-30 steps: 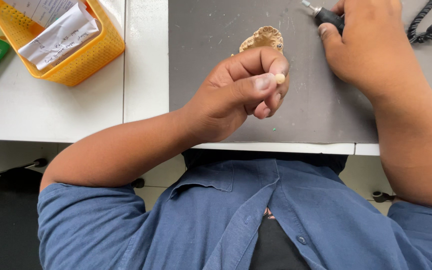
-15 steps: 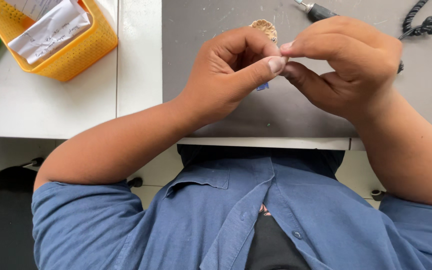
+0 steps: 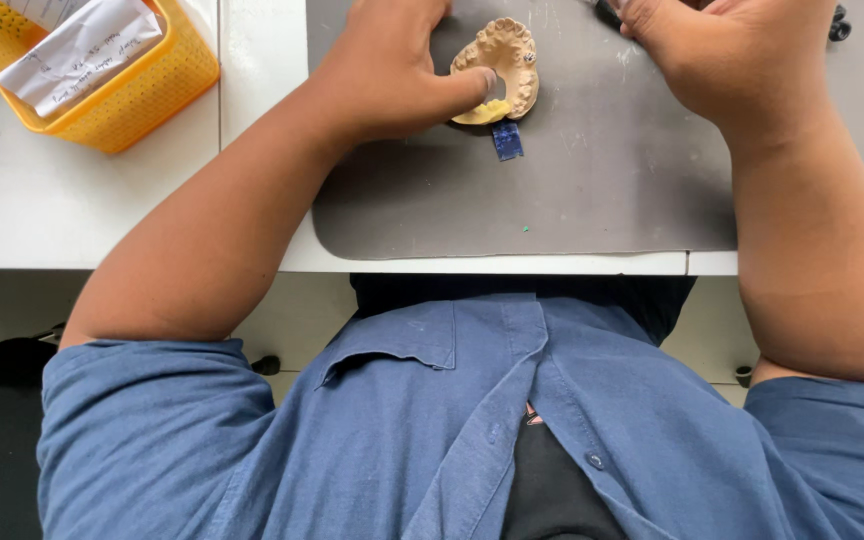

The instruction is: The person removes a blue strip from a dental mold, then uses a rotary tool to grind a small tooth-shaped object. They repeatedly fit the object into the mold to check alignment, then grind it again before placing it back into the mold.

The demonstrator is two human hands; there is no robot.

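The person leans over a white tabletop on which a grey rubber work mat lies. Near the far edge of the mat sits a beige horseshoe-shaped plaster dental cast with a yellow base showing at its near edge. The left hand rests on the mat right beside the cast, its thumb pressed onto the near side of the cast and pinning it down; the other fingers are curled and mostly out of sight at the top edge of the view. A small dark blue strip of paper lies flat on the mat, just beside the near edge of the cast and close under the thumb.

The right hand lies on the mat to the right of the cast, well clear of it, knuckles up. Its fingers curl around a dark handpiece-like tool, only a tip of which shows at the top edge, so I cannot tell how firmly it is gripped. A black coiled cord peeks out beyond that hand.

At the left, a yellow plastic basket stands on the table, holding folded white paper slips. Both forearms come from a blue shirt.
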